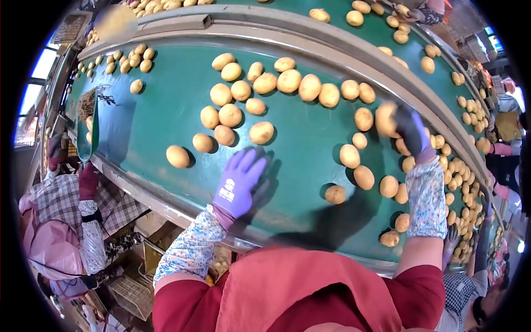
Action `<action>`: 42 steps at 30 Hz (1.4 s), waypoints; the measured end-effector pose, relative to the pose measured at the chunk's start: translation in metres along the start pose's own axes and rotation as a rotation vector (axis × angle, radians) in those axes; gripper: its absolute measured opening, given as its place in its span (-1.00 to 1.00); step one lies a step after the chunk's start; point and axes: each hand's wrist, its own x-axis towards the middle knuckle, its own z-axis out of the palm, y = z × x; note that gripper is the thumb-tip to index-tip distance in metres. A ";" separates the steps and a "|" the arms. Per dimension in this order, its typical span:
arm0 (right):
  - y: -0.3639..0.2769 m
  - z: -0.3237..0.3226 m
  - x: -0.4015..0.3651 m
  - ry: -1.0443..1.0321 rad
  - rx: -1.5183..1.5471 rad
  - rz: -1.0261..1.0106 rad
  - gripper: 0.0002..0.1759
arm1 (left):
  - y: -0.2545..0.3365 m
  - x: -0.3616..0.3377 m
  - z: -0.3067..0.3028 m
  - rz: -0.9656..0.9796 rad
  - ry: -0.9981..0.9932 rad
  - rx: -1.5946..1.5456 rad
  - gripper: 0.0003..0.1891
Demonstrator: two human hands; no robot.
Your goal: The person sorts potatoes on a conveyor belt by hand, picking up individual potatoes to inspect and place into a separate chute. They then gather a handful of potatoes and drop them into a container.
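Observation:
Potatoes lie scattered over a green conveyor belt (298, 133). My left hand (238, 182), in a purple glove, is held over the near side of the belt with its fingers stretched out and nothing in them. Just beyond its fingertips lies a potato (261, 133). On the right, my right hand (412, 130), gloved in purple with a dark palm, grips a large potato (385, 119), slightly blurred. A smaller potato (363, 119) sits left of the held one. Nearer to me is a browner potato (335, 194).
A metal rail (260, 27) divides this belt from another beyond it. At left, a person in maroon gloves (88, 181) is beside a green scoop (88, 130) with dry roots. Many potatoes (462, 188) crowd the right side, where other people work. A plastic crate (131, 290) stands below left.

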 end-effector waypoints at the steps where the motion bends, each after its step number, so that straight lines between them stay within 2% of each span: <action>1: -0.003 0.013 0.015 0.123 0.147 -0.069 -0.52 | -0.008 0.003 -0.008 -0.043 0.031 0.042 -0.44; 2: -0.006 0.026 0.031 0.236 0.283 -0.155 -0.54 | -0.017 0.006 -0.016 -0.075 0.051 0.072 -0.43; 3: -0.004 0.048 0.045 0.263 0.053 -0.394 -0.55 | -0.026 0.010 -0.023 -0.114 0.088 0.079 -0.42; 4: -0.013 0.064 0.059 0.292 -0.572 -0.481 -0.58 | -0.034 0.018 -0.031 -0.144 0.131 0.085 -0.42; 6: -0.004 0.133 0.089 0.357 0.095 0.009 -0.68 | -0.058 0.034 -0.038 -0.182 0.232 0.108 -0.39; 7: -0.005 0.161 0.094 0.185 -0.521 -0.245 -0.68 | -0.072 0.045 -0.042 -0.250 0.212 0.145 -0.36; 8: -0.005 0.188 0.100 0.187 -1.087 -0.594 -0.68 | -0.092 0.056 -0.040 -0.240 0.225 0.163 -0.31; 9: -0.006 0.212 0.105 0.121 -1.213 -0.396 -0.65 | -0.110 0.070 -0.033 -0.231 0.235 0.178 -0.27; 10: -0.024 0.228 0.095 0.156 -1.187 -0.341 -0.64 | -0.122 0.089 -0.031 -0.287 0.194 0.068 -0.24; 11: -0.005 0.237 0.110 0.217 -1.229 -0.428 -0.64 | -0.131 0.101 -0.028 -0.360 0.127 -0.034 -0.21; 12: -0.020 0.245 0.108 0.174 -1.283 -0.345 -0.64 | -0.137 0.108 -0.019 -0.332 0.092 0.035 -0.21; 13: -0.027 0.248 0.113 0.099 -1.311 -0.265 -0.44 | -0.143 0.113 -0.009 -0.316 0.061 0.109 -0.21; 15: -0.037 0.244 0.119 0.041 -1.150 -0.144 -0.46 | -0.144 0.119 0.004 -0.258 0.070 0.183 -0.19; 17: -0.053 0.237 0.107 -0.042 -0.890 -0.070 -0.32 | -0.129 0.111 -0.004 -0.185 0.106 0.266 -0.25; 19: -0.058 0.232 0.097 -0.026 -0.460 0.090 -0.37 | -0.118 0.095 -0.011 -0.078 0.109 0.307 -0.34; 21: -0.053 0.216 0.124 -0.064 -0.128 -0.024 -0.39 | -0.096 0.084 -0.027 0.036 -0.091 0.077 -0.42; 22: -0.051 0.206 0.140 0.013 0.395 0.118 -0.42 | -0.081 0.075 -0.034 0.119 -0.173 0.105 -0.44; 23: -0.048 0.188 0.162 0.069 0.309 0.032 -0.42 | -0.076 0.067 -0.041 0.206 -0.256 0.128 -0.47; 25: -0.027 0.131 0.195 0.322 -0.644 -0.269 -0.42 | -0.110 0.051 -0.036 0.308 -0.188 0.155 -0.45; 26: -0.010 0.100 0.191 0.482 -0.753 -0.263 -0.42 | -0.130 0.046 -0.035 0.367 -0.161 0.167 -0.43; 28: 0.020 0.062 0.163 0.822 -0.669 -0.175 -0.26 | -0.171 0.042 -0.051 0.214 -0.081 0.346 -0.46; 29: 0.032 0.065 0.148 0.986 -0.625 -0.119 -0.18 | -0.188 0.037 -0.064 0.134 -0.048 0.428 -0.47; 31: -0.009 0.107 0.068 0.931 -1.143 0.453 -0.13 | -0.218 0.019 -0.094 -0.067 0.085 0.366 -0.50; 33: 0.076 0.104 0.047 0.868 -1.211 0.356 -0.20 | -0.219 -0.001 -0.122 -0.113 0.176 0.273 -0.51; 34: 0.059 0.140 0.027 0.784 -1.233 0.144 -0.40 | -0.220 -0.011 -0.122 -0.062 0.197 0.273 -0.52; 35: 0.058 0.163 0.026 0.698 -1.200 -0.003 -0.54 | -0.207 -0.015 -0.124 0.036 0.137 0.168 -0.51; 36: 0.045 0.201 0.022 0.718 -1.190 -0.282 -0.57 | -0.177 -0.018 -0.134 0.123 0.081 0.058 -0.50; 37: 0.051 0.244 0.035 0.723 -0.743 -0.301 -0.59 | -0.160 -0.013 -0.135 0.214 0.062 -0.041 -0.48; 38: 0.011 0.297 0.026 0.572 -1.119 -0.515 -0.60 | -0.158 -0.015 -0.122 0.299 -0.047 -0.151 -0.50; 39: -0.027 0.349 0.010 0.334 -1.038 -0.347 -0.60 | -0.154 -0.029 -0.111 0.371 -0.162 -0.262 -0.51; 40: -0.044 0.401 0.001 0.139 -0.920 -0.297 -0.57 | -0.143 -0.039 -0.101 0.459 -0.201 -0.267 -0.52; 41: -0.016 0.447 -0.012 0.064 -0.631 -0.505 -0.53 | -0.137 -0.051 -0.097 0.544 -0.240 -0.271 -0.53; 42: -0.026 0.472 -0.027 0.015 -0.669 -0.599 -0.52 | -0.143 -0.070 -0.099 0.398 -0.677 -0.259 -0.52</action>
